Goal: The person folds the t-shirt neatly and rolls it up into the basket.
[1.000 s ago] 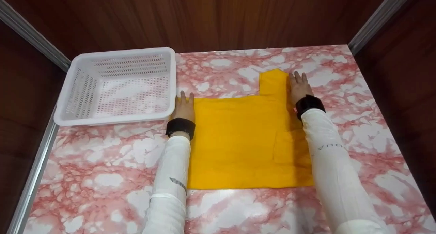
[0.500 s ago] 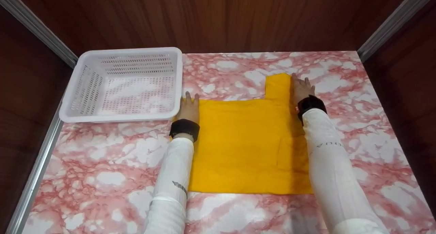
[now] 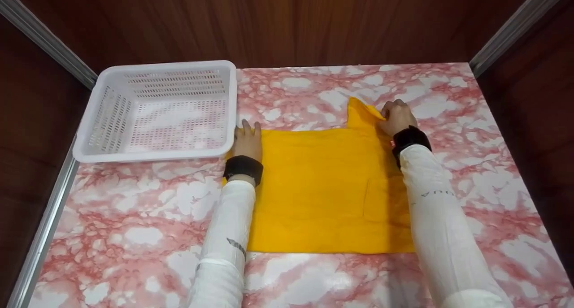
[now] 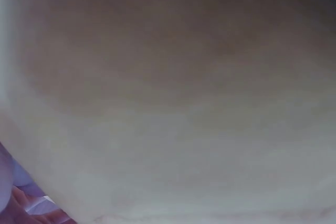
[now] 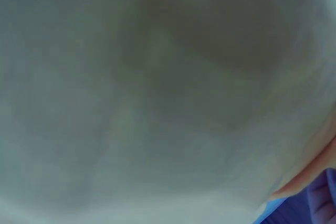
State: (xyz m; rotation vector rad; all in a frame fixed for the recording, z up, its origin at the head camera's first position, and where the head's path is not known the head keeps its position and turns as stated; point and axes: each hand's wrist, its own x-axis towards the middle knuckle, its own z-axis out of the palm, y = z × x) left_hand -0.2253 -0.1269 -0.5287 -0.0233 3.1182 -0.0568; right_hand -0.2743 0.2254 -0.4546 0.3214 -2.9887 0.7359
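A yellow shirt (image 3: 314, 187) lies flat and folded on the table, with a pocket outline near its right side and a short sleeve (image 3: 359, 115) jutting from its upper right. My right hand (image 3: 399, 117) pinches the outer corner of this sleeve, which is lifted and curling. My left hand (image 3: 248, 142) rests with extended fingers on the shirt's upper left corner, right beside the basket. Both wrist views are filled by a blurred pale surface that hides the work. Part of the shirt's right edge is hidden beneath my right forearm.
A white perforated plastic basket (image 3: 154, 156) stands at the back left with nothing in it. The table (image 3: 130, 218) has a red and white marbled top. Dark wood-like panels (image 3: 287, 25) with metal corner strips enclose it at the back and sides.
My right hand has gone from lying straight beside the sleeve to pinching its corner, which has come up and bent over. The left hand stays at the shirt's left corner.
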